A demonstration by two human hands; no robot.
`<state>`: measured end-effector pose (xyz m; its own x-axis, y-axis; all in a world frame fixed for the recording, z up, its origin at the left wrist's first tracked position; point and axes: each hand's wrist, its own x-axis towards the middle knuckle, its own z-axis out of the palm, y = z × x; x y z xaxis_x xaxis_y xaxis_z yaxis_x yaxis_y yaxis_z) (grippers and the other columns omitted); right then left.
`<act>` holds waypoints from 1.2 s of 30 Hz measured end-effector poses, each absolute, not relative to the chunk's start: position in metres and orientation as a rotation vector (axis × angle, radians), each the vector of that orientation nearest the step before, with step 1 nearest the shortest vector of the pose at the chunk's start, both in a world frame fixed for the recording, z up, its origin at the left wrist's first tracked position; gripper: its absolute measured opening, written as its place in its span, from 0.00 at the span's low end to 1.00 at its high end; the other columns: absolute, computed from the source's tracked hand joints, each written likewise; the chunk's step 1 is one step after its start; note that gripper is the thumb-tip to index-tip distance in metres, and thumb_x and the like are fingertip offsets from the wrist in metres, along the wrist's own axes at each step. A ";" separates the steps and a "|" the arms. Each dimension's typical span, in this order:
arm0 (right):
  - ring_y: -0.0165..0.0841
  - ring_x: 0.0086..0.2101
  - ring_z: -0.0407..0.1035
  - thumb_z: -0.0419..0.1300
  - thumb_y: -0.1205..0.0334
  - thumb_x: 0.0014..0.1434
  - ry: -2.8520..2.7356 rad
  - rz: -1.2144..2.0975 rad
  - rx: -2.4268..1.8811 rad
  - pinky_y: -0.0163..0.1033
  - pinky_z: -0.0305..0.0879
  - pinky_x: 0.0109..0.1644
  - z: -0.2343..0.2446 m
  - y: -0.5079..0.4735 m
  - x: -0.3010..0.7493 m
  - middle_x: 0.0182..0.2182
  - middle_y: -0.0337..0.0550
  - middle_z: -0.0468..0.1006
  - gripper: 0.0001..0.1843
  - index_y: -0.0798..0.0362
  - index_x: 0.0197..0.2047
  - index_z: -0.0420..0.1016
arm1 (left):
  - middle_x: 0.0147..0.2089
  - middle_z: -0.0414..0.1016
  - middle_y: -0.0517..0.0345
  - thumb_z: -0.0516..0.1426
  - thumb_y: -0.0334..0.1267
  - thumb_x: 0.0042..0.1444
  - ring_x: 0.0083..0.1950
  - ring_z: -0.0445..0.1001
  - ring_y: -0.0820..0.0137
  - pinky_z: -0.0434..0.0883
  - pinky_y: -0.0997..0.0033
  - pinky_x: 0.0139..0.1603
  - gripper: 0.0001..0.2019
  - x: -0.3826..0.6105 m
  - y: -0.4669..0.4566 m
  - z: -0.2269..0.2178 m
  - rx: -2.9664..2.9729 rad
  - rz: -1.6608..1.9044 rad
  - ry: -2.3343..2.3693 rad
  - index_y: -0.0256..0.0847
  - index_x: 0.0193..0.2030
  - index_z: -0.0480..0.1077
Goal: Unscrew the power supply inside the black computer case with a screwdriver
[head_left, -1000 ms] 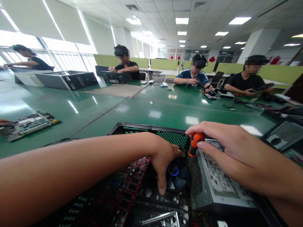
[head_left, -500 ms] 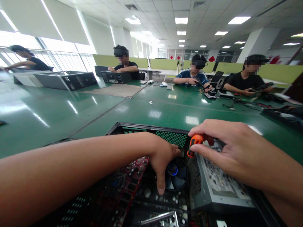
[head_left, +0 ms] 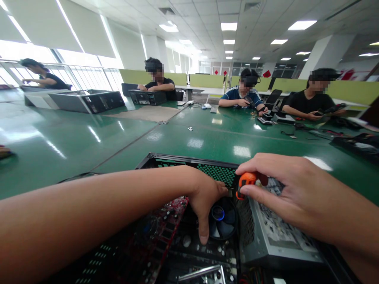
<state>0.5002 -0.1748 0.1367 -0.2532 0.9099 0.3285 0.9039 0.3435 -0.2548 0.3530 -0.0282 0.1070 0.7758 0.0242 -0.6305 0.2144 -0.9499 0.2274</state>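
Observation:
An uncovered black computer case (head_left: 192,159) lies in front of me. My left hand (head_left: 204,195) reaches into it next to the round black cooling fan (head_left: 226,219). Its thumb points down apart from the fingers, whose tips lie near the case's perforated back wall and are partly hidden. Thumb and fingers of my right hand (head_left: 284,177) close round the orange and black handle of a screwdriver (head_left: 246,184); its shaft is not visible. Below that hand is the silver power supply (head_left: 291,254). A red circuit board (head_left: 174,213) stands left of the fan, partly under my left forearm.
Across the green table (head_left: 142,142) several people sit at work. Another computer case (head_left: 89,100) lies at the far left, and one (head_left: 148,97) is before a person. Cables and parts (head_left: 319,130) lie at the right. A blurred hand (head_left: 4,152) shows at the left edge.
The whole view has shifted slightly. Both my hands stay almost where they were, and the screwdriver is still held. More of the blurred hand shows at the left edge.

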 end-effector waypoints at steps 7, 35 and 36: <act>0.37 0.44 0.73 0.51 0.62 0.68 -2.156 0.028 -1.646 0.43 0.70 0.45 0.137 -0.175 0.499 0.45 0.40 0.78 0.15 0.45 0.55 0.71 | 0.71 0.55 0.37 0.68 0.47 0.30 0.70 0.59 0.53 0.57 0.63 0.69 0.60 0.354 -0.026 0.105 2.692 -0.953 0.167 0.30 0.71 0.49; 0.35 0.45 0.78 0.51 0.62 0.68 -2.249 0.238 -1.480 0.36 0.77 0.42 0.142 -0.190 0.482 0.50 0.32 0.80 0.15 0.35 0.53 0.71 | 0.61 0.71 0.53 0.68 0.48 0.22 0.67 0.62 0.46 0.65 0.57 0.64 0.46 0.349 -0.020 0.100 2.623 -0.851 0.211 0.43 0.56 0.71; 0.35 0.44 0.77 0.51 0.62 0.69 -2.247 0.243 -1.491 0.36 0.77 0.43 0.141 -0.190 0.483 0.50 0.32 0.80 0.15 0.35 0.53 0.70 | 0.61 0.71 0.53 0.68 0.48 0.22 0.67 0.62 0.46 0.64 0.57 0.65 0.46 0.349 -0.020 0.100 2.624 -0.858 0.207 0.43 0.56 0.71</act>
